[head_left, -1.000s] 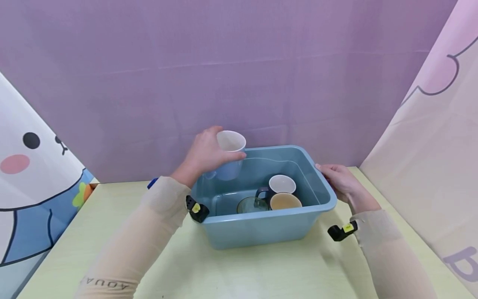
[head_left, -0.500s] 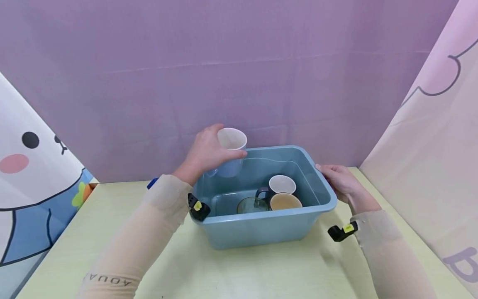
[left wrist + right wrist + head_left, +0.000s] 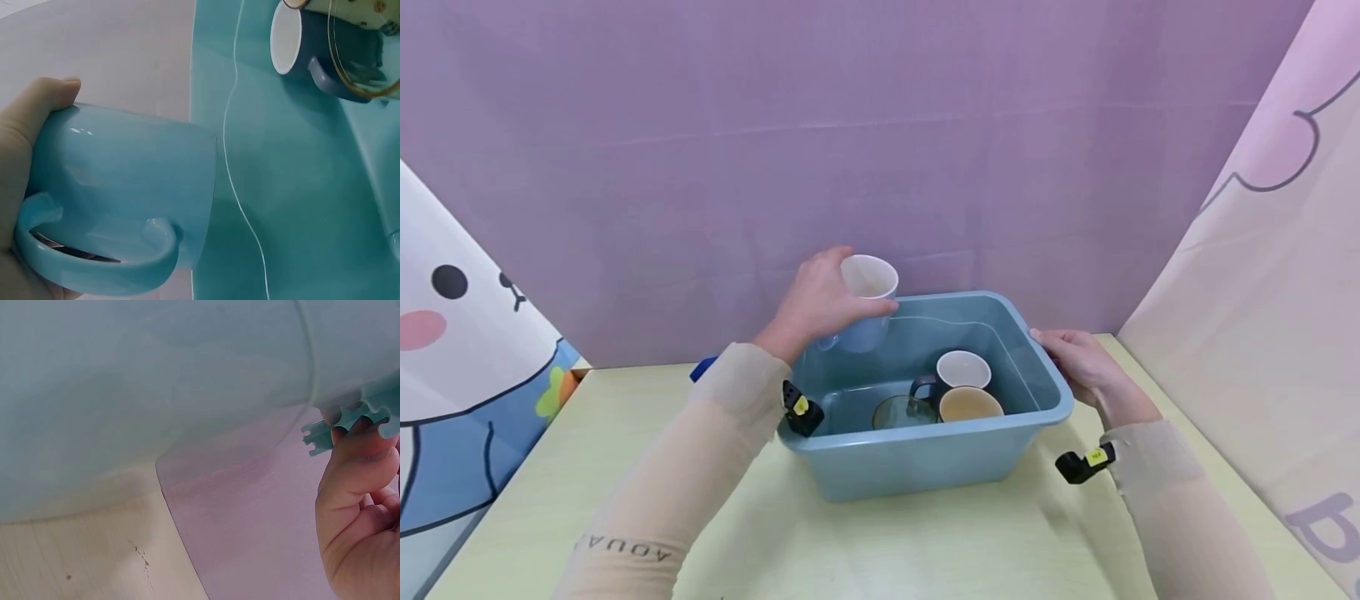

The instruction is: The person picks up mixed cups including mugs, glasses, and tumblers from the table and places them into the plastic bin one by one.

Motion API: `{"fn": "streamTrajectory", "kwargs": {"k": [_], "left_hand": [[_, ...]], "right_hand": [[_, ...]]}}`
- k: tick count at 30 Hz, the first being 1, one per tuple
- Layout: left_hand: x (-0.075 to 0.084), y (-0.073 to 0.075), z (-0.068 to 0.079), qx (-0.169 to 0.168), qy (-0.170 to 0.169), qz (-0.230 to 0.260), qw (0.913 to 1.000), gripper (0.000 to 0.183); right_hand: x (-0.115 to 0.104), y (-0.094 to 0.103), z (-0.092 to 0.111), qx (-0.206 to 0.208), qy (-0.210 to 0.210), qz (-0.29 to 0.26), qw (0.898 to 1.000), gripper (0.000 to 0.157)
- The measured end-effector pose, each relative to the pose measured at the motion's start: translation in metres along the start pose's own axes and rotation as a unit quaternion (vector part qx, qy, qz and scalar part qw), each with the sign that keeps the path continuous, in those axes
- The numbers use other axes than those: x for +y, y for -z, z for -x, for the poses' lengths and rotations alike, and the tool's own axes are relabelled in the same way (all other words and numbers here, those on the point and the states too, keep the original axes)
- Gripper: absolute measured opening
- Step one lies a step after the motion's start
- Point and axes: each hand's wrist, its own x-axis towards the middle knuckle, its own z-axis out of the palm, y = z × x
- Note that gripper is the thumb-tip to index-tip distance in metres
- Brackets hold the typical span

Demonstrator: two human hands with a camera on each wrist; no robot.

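A light blue mug with a white inside is gripped near its rim by my left hand, over the back left part of the blue plastic basin. In the left wrist view the mug's handle shows below the body. My right hand grips the basin's right rim, its fingers curled under the edge in the right wrist view. Inside the basin, toward the right, stand a dark mug with a white inside, a cup with a tan inside and a clear glass cup.
The basin stands on a pale wooden table. Behind it hangs a purple cloth, with printed cloths at the left and right. A small blue object shows partly behind the left sleeve.
My left hand has raised the light blue mug slightly and shifted it a little to the right. The right hand keeps its hold on the basin rim.
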Motion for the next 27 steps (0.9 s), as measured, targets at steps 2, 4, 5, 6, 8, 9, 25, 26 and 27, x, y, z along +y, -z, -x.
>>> {"fn": "streamTrajectory", "kwargs": {"k": [2, 4, 5, 6, 8, 9, 25, 26, 27], "left_hand": [[0.000, -0.002, -0.001, -0.001, -0.004, -0.004, 1.0000, 0.094], [0.000, -0.004, -0.001, -0.006, -0.004, -0.007, 1.0000, 0.094], [-0.001, -0.006, -0.001, -0.008, -0.003, -0.007, 0.9999, 0.094], [-0.001, -0.007, -0.001, -0.011, -0.002, -0.008, 0.9999, 0.095], [-0.001, -0.009, -0.001, -0.015, 0.002, -0.007, 0.9999, 0.095], [-0.001, -0.011, -0.001, -0.016, 0.004, -0.007, 0.9998, 0.095], [-0.011, -0.025, 0.004, -0.026, 0.011, 0.019, 0.9994, 0.095], [-0.011, -0.026, 0.004, -0.026, 0.010, 0.020, 0.9994, 0.095], [-0.011, -0.027, 0.004, -0.027, 0.008, 0.020, 0.9994, 0.095]], "right_hand": [[0.000, -0.001, 0.000, -0.002, -0.001, -0.003, 1.000, 0.033], [-0.001, -0.001, 0.001, -0.004, -0.001, -0.003, 1.000, 0.034], [-0.001, -0.001, 0.001, -0.005, -0.001, -0.001, 1.000, 0.034], [-0.001, -0.001, 0.001, -0.004, -0.002, 0.000, 1.000, 0.034], [-0.002, -0.001, 0.002, 0.001, -0.004, 0.005, 1.000, 0.034], [-0.002, -0.001, 0.002, 0.000, -0.002, 0.007, 1.000, 0.033], [-0.002, -0.002, 0.001, 0.003, -0.003, 0.002, 1.000, 0.032], [-0.002, -0.002, 0.001, 0.001, -0.002, -0.001, 1.000, 0.032], [-0.002, -0.002, 0.002, 0.000, -0.002, -0.003, 1.000, 0.032]]}}
